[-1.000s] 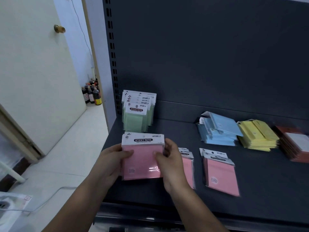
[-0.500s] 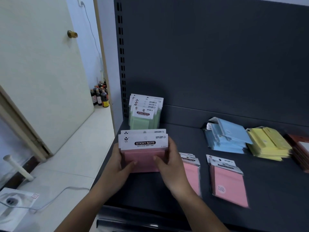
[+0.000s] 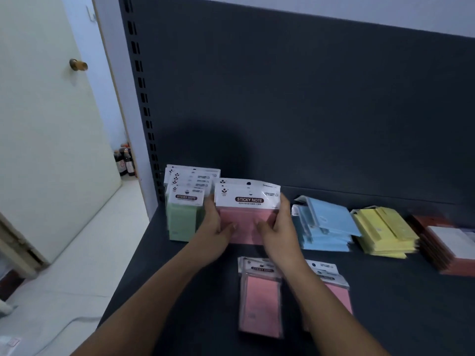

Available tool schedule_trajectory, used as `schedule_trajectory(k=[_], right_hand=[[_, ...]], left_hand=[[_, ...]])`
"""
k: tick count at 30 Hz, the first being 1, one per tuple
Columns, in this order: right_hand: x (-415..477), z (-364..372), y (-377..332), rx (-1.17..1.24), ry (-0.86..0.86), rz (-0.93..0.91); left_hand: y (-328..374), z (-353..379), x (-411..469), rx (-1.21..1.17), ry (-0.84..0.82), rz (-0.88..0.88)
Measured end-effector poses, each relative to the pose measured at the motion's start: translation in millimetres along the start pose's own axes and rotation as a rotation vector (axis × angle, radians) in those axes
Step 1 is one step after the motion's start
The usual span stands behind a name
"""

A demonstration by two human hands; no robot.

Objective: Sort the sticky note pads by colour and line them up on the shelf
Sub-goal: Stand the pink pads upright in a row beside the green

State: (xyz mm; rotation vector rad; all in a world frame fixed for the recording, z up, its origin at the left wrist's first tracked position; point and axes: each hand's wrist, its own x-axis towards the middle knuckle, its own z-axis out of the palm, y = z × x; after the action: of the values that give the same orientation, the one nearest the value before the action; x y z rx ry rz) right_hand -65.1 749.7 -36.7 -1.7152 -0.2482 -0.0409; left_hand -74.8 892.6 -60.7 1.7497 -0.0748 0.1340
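**Two hands, one pink stack (image 3: 246, 219) going in beside the green**

My left hand (image 3: 218, 227) and right hand (image 3: 280, 227) grip the stack from either side, fingers curled round its edges. I hold it upright just right of the green row (image 3: 182, 219). If I let go unevenly, I judge the slick packets could fan out, tip forward or nudge the green ones askew.

The dark shelf (image 3: 398, 304) has loose pink pads (image 3: 259, 299) lying flat nearer me. The blue pile (image 3: 329, 224) and yellow pile (image 3: 385, 232) sit to the right. A pale door (image 3: 51, 150) and floor bottles (image 3: 126, 163) are on the left.
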Motion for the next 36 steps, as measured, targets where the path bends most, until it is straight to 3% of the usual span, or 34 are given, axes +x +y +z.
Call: schedule_trajectory(k=[5, 11, 20, 28, 33, 36], right_hand=[[31, -19, 21, -0.026, 0.077, 0.053], [46, -19, 34, -0.089, 0.128, 0.072], [50, -11, 50, -0.216, 0.184, 0.21], [27, -15, 45, -0.289, 0.096, 0.222], [3, -29, 36, -0.326, -0.034, 0.21], [-12, -44, 29, -0.427, -0.099, 0.189]], left_hand=[[-4, 24, 39, 0.029, -0.025, -0.018], [-25, 41, 50, 0.027, 0.141, -0.084], [-32, 50, 54, 0.156, 0.22, -0.091], [-32, 45, 29, 0.225, 0.196, -0.072], [-30, 44, 1, 0.221, 0.202, -0.196], [-19, 50, -16, 0.304, 0.245, -0.078]])
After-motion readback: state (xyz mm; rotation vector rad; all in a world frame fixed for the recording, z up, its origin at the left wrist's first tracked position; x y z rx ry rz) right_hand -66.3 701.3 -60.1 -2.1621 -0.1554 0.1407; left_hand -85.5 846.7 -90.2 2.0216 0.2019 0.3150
